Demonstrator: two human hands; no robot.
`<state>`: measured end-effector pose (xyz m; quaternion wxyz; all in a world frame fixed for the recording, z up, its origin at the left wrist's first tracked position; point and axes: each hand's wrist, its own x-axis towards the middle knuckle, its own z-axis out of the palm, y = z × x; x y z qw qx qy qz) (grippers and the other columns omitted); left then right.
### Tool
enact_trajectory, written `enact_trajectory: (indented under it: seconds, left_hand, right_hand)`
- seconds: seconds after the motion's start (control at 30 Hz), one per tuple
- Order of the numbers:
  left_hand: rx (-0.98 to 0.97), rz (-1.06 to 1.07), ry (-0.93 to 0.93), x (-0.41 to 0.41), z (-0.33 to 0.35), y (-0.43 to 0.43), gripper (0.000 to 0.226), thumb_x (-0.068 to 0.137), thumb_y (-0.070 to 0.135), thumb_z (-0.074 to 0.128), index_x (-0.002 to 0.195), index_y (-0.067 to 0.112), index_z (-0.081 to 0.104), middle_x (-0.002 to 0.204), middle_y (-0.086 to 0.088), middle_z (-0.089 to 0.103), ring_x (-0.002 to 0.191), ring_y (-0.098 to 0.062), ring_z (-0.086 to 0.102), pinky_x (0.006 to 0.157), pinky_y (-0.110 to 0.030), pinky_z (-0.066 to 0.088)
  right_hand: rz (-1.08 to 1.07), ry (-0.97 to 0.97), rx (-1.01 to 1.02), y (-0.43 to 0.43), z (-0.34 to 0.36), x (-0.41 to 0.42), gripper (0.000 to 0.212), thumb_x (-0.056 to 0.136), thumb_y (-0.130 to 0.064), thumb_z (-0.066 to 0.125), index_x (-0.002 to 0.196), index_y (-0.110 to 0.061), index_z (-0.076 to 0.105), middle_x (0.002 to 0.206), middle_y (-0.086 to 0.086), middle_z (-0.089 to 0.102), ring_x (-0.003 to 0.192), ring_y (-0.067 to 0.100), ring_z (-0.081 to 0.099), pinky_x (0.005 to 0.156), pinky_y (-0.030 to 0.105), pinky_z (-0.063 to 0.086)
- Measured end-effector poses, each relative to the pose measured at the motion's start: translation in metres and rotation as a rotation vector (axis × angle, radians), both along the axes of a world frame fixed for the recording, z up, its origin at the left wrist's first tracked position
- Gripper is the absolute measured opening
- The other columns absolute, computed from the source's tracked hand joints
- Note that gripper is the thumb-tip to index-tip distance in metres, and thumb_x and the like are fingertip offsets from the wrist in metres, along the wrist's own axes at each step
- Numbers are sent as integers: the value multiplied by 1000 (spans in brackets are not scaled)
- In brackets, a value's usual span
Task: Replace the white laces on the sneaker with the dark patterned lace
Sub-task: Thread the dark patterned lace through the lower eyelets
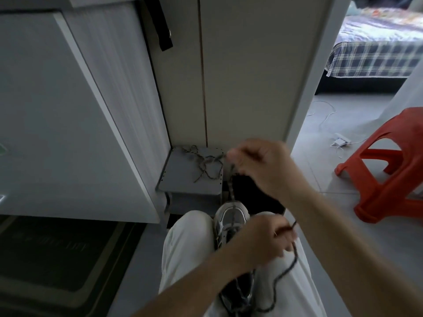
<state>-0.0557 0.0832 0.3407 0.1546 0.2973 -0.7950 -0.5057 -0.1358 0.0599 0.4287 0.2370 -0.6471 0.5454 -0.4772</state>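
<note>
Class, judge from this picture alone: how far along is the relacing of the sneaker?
Done: no white lace shows on the sneaker, and a dark lace seems threaded through its lower eyelets. In hand: the right hand holds one end taut above it, and the left hand grips the other. Left: probably the upper eyelets, hidden behind the left hand, and tying.

orange stool (412, 129) — right, on floor | plaid bed (370, 58) — far right | white charger (342, 139) near stool | dark mat (57, 255) left
</note>
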Motion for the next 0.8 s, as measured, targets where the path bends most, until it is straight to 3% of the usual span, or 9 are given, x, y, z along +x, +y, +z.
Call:
enact_trajectory:
  seconds: [0.1, 0.17, 0.2, 0.3, 0.37, 0.43, 0.57, 0.7, 0.8]
  left_hand:
    - [-158, 27, 27, -2, -15, 1, 40, 76, 10, 53, 44, 23, 33, 54, 1, 59, 60, -20, 47, 41, -13, 29]
    - [-402, 174, -87, 5, -23, -20, 27, 81, 11, 56, 55, 14, 51, 57, -8, 57, 57, -24, 49, 58, -29, 42]
    - [-502, 234, -216, 11, -27, -35, 17, 87, 15, 55, 74, 6, 62, 76, -11, 65, 72, -28, 59, 67, -33, 44]
    - [-324, 266, -516, 45, -50, -68, 24, 92, 29, 51, 90, 10, 63, 85, -8, 65, 77, -22, 62, 63, -26, 44]
    - [-232, 193, -611, 62, -70, -65, 26, 89, 40, 55, 86, 15, 61, 72, 1, 58, 65, -15, 55, 52, -17, 36]
    - [-127, 166, -567, 68, -89, -52, 26, 84, 46, 62, 89, 22, 51, 68, 9, 52, 68, -13, 53, 58, -21, 35]
    - [-250, 266, -433, 72, -99, -39, 31, 74, 56, 64, 83, 31, 47, 83, 11, 50, 70, -6, 49, 59, -23, 40]
    - [-369, 41, -654, 77, -109, -18, 40, 76, 57, 61, 103, 27, 59, 135, 6, 33, 119, -19, 40, 91, -39, 45]
    - [-452, 72, -638, 75, -111, -10, 31, 85, 44, 58, 104, 21, 64, 148, 5, 26, 130, -19, 32, 97, -36, 40]
  right_hand:
    - [313, 16, 198, 0, -22, 13, 17, 89, -20, 61, 104, -22, 68, 70, -10, 70, 67, -4, 63, 68, 9, 47]
    - [255, -33, 231, 1, -40, 5, 20, 90, -19, 60, 107, -26, 67, 73, -10, 72, 71, -1, 66, 69, 11, 50]
    - [175, -51, 236, 4, -51, -2, 16, 91, -18, 59, 98, -29, 68, 72, -9, 71, 67, 0, 66, 66, 13, 50]
    - [-66, 211, 393, 21, -99, -20, 25, 89, -30, 60, 65, -24, 62, 61, -4, 64, 56, 5, 58, 58, 23, 45]
    - [-117, 544, 534, 39, -136, -20, 35, 87, -48, 55, 62, -23, 52, 60, -4, 55, 61, 12, 54, 54, 22, 40]
    - [-71, 638, 613, 57, -162, -6, 34, 83, -55, 52, 69, -25, 51, 67, -6, 54, 68, 14, 53, 54, 23, 37]
    - [-48, 733, 314, 81, -177, 14, 23, 58, -47, 71, 60, -26, 60, 72, -7, 55, 65, 15, 58, 54, 24, 45]
    - [-106, 898, 322, 93, -185, 19, 43, 37, -51, 70, 66, -19, 70, 102, 7, 67, 90, 28, 64, 86, 40, 39]
    - [-137, 927, 229, 92, -186, 19, 22, 54, -38, 70, 63, -18, 70, 105, 10, 69, 94, 28, 67, 93, 38, 35]
